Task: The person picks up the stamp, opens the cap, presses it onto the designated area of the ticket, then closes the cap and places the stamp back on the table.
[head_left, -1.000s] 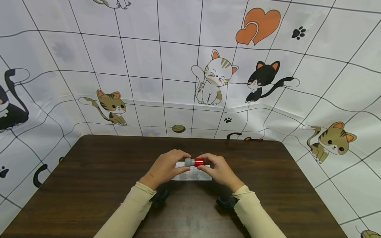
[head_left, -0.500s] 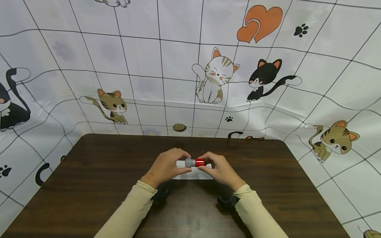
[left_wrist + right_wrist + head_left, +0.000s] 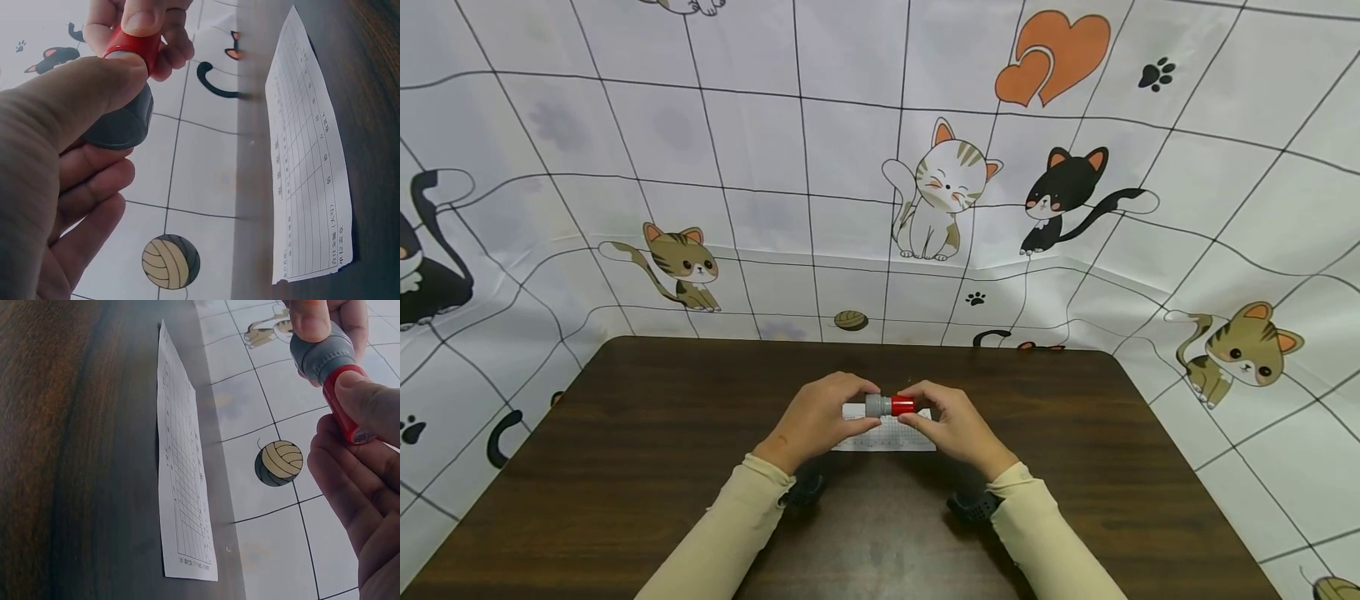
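A small red-and-grey, stamp-like cylinder [image 3: 891,405] lies crosswise between both hands, held above the table. Its wider grey end [image 3: 322,351] has a ribbed collar, and the red part [image 3: 340,394] is slimmer. My left hand [image 3: 822,419] pinches the grey end between thumb and fingers. On the other side, my right hand [image 3: 957,423] holds the red part, its thumb pressed along it. Below and behind the hands is a white paper form [image 3: 306,162] printed with a grid and rows of characters; the hands hide parts of it in the head view.
The dark brown wooden table [image 3: 647,450] has rounded far corners. Beyond it hangs a white sheet [image 3: 842,150] with grid lines and printed cats. A dark band [image 3: 973,507] sits at the right wrist, and another dark band [image 3: 805,490] at the left.
The head view has shifted very slightly. Both hands keep their hold on the cylinder in nearly the same place, and the paper stays put.
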A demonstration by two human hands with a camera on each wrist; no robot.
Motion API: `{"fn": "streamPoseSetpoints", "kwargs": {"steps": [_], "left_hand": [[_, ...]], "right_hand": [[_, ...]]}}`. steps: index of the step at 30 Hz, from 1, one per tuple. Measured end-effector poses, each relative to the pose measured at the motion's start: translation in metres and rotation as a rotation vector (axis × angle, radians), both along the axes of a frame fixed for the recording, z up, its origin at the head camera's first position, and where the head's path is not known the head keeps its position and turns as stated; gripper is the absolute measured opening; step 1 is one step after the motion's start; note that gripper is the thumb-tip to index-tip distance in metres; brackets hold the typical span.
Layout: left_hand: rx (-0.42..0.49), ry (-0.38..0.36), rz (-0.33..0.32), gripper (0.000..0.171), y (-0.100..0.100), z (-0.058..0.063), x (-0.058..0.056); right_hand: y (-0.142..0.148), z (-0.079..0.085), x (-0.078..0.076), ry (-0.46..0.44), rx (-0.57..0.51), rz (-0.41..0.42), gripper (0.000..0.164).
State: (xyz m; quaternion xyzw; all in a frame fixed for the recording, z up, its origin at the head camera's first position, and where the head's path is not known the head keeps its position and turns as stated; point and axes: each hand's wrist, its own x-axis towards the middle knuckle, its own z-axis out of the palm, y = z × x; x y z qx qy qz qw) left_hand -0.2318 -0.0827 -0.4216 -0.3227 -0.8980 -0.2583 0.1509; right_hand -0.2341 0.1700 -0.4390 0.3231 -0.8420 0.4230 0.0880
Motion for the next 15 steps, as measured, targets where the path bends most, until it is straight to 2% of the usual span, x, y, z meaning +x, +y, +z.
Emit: {"fn": "streamPoseSetpoints", "kwargs": {"steps": [11, 15], "left_hand": [[0.015, -0.005, 0.01, 0.042, 0.0002, -0.0024, -0.0011], [0.013, 0.015, 0.016, 0.041, 0.0001, -0.0036, -0.0014]], "right_hand": [[0.0019, 0.0007, -0.0015, 0.0, 0.016, -0.012, 0.026], [0.0026, 0.0008, -0.0019, -0.001, 0.024, -0.009, 0.026]]}}
